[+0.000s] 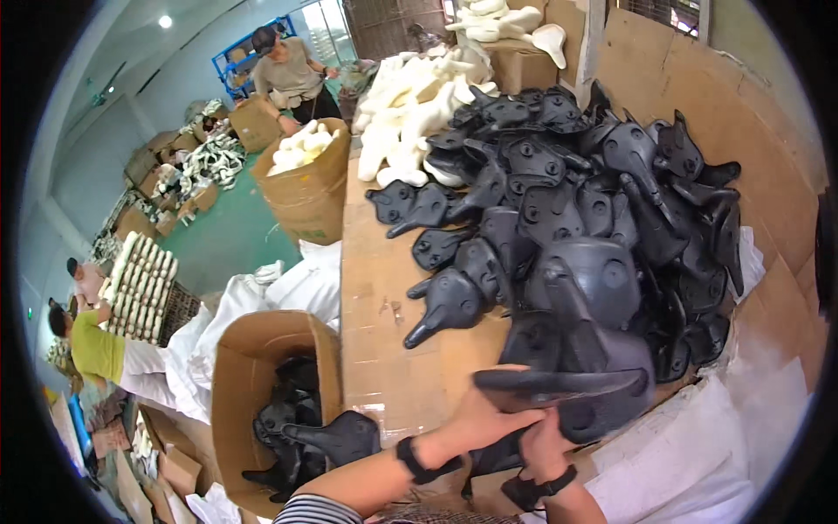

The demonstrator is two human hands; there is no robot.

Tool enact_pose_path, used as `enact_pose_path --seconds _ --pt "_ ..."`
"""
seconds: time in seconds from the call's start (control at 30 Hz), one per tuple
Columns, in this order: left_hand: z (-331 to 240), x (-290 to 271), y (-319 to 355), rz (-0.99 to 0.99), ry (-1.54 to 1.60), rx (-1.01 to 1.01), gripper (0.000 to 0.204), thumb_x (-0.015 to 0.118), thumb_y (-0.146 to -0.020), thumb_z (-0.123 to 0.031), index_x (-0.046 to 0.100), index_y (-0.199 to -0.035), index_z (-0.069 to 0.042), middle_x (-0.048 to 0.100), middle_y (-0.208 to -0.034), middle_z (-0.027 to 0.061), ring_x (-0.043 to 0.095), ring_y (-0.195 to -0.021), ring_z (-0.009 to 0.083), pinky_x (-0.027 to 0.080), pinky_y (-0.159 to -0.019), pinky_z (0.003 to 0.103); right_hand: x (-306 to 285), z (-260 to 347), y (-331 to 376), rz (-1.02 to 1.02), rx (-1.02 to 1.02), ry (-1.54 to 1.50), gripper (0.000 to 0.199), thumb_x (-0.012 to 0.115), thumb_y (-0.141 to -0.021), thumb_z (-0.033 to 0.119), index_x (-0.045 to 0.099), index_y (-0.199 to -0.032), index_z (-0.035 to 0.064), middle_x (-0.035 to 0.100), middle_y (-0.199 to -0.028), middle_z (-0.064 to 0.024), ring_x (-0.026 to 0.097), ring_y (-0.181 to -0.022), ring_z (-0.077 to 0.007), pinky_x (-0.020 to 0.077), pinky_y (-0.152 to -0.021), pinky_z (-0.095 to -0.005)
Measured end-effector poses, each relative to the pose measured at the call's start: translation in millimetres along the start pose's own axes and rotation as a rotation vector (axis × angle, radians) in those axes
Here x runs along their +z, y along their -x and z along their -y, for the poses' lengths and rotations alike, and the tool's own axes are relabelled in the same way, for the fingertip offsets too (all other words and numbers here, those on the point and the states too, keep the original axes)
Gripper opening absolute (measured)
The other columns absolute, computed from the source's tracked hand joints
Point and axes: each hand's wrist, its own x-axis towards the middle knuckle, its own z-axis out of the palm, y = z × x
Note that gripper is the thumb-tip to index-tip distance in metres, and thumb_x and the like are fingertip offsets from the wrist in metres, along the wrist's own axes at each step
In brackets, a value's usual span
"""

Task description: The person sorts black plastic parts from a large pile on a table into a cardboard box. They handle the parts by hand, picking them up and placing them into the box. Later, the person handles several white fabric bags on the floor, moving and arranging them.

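Observation:
My left hand (478, 417) grips the near end of a black saddle shell (559, 386) held flat at the front edge of the wooden table (375, 306). My right hand (543, 444) holds the same shell from below, fingers curled under it. Both wrists wear black straps. Just beyond the shell rises a big heap of black saddle shells (585, 218), covering the table's right half. White saddle shells (410, 113) are piled at the table's far end.
An open cardboard box (229, 384) holding black saddles stands on the floor at my left. A round carton of white shells (305, 188) stands farther off. Other people work at the back and at the left by boxes. White bags lie about.

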Motion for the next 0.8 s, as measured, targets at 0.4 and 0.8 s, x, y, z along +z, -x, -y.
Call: enact_pose_path --seconds 0.4,0.8 --pt "-52 -262 310 -1.154 -0.272 -0.351 0.058 0.058 -0.066 -0.011 0.041 -0.120 -0.002 0.053 -0.104 0.0112 0.052 -0.095 0.0274 0.044 -0.080 0.038 218 -143 52 1.291 -0.091 0.418 0.048 0.058 -0.074 0.023 0.049 -0.113 -0.0038 0.056 -0.106 -0.0244 0.053 -0.100 -0.0358 0.0425 -0.086 -0.0376" --pt "41 -271 -52 -0.777 -0.378 -0.349 0.077 0.065 -0.077 -0.028 0.023 -0.135 0.002 0.037 -0.131 0.0189 0.037 -0.120 0.0273 0.032 -0.098 0.035 -192 -61 -173 -0.461 0.295 -0.450 0.112 0.056 -0.069 0.068 -0.001 -0.139 -0.0002 0.017 -0.139 -0.0238 0.025 -0.127 -0.0363 0.0197 -0.106 -0.0419"
